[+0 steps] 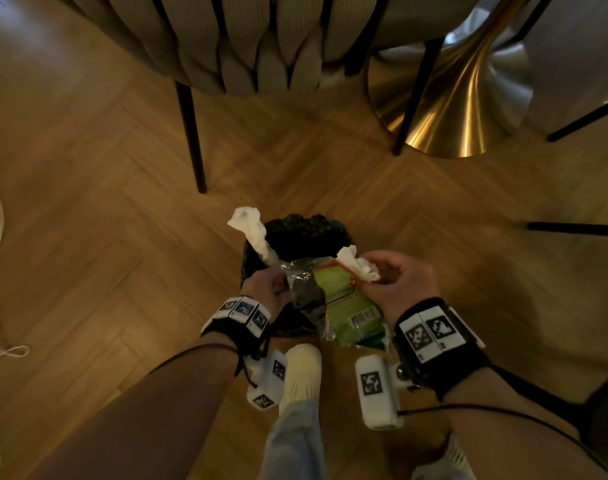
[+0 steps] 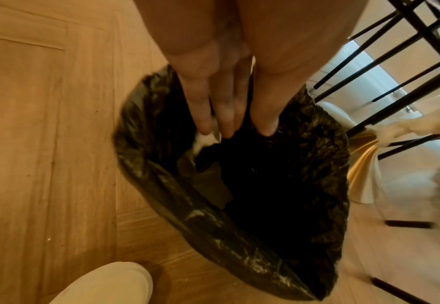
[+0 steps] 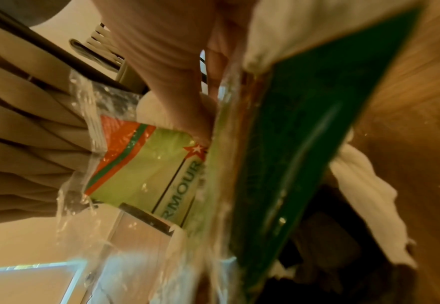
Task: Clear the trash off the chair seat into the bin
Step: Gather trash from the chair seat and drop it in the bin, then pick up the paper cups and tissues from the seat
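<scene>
Saw only the far rim of the bin [image 1: 307, 233] from the head camera, the rest hidden behind both hands and the trash. Could not read the bin's inside from the left wrist, black throughout. Lost the left hand [image 2: 229, 86] at the top edge, fingers blurred. Found the green wrapper [image 3: 146, 170] smeared, lettering cut to "RMOUR", perhaps partly under the right hand [image 3: 177, 67].

Colours over the black-lined bin [image 1: 306, 233]

White tissues [image 1: 248, 230]; green wrapper [image 1: 347, 303] with orange-and-green stripe, red star; herringbone wood floor [image 1: 87, 202]; gold table base [image 1: 468, 109].
</scene>
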`<state>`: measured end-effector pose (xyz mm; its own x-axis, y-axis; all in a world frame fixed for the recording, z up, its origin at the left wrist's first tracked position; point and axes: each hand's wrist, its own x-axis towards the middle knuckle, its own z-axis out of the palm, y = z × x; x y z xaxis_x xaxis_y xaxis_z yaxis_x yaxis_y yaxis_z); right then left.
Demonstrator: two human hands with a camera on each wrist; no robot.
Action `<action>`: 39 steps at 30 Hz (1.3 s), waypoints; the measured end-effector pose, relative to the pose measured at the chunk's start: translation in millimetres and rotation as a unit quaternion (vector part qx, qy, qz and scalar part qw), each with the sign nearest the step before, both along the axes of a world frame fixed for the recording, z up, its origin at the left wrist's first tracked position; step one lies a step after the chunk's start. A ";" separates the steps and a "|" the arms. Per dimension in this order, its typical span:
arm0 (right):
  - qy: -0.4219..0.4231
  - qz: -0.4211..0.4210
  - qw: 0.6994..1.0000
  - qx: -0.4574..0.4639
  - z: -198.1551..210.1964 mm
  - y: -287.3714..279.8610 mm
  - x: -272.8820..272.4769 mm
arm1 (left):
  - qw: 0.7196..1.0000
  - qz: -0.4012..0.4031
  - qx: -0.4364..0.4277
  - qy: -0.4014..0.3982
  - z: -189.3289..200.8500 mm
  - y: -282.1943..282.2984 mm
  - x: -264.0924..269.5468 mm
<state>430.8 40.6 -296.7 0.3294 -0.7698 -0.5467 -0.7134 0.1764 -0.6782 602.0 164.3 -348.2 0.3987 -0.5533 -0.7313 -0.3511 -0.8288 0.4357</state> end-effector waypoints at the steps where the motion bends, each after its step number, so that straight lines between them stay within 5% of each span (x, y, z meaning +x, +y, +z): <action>1: -0.002 0.007 1.000 -0.001 -2.6 1.4 10.4 | 1.000 0.010 -0.012 -0.010 1.2 8.6 3.5; 10: 0.153 0.131 0.975 0.090 -75.2 10.5 95.1 | 0.994 0.108 -0.030 -0.018 2.3 71.6 45.5; 19: 0.161 0.177 0.962 0.134 -76.3 14.5 79.2 | 0.990 0.135 -0.027 0.018 17.5 70.0 33.3; 28: 0.107 0.019 0.980 0.169 41.6 1.2 -5.6 | 0.995 0.073 -0.037 0.057 99.5 35.6 -13.4; 39: -0.036 -0.252 0.951 0.175 280.0 -42.9 -258.1 | 0.991 -0.106 -0.050 0.057 314.4 -93.8 -166.4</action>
<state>172.7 -2.2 -16.7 0.0137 -0.6147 -0.7887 -0.4328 0.7074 -0.5588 435.6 70.6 -33.7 0.1832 -0.6872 -0.7030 -0.4559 -0.6929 0.5586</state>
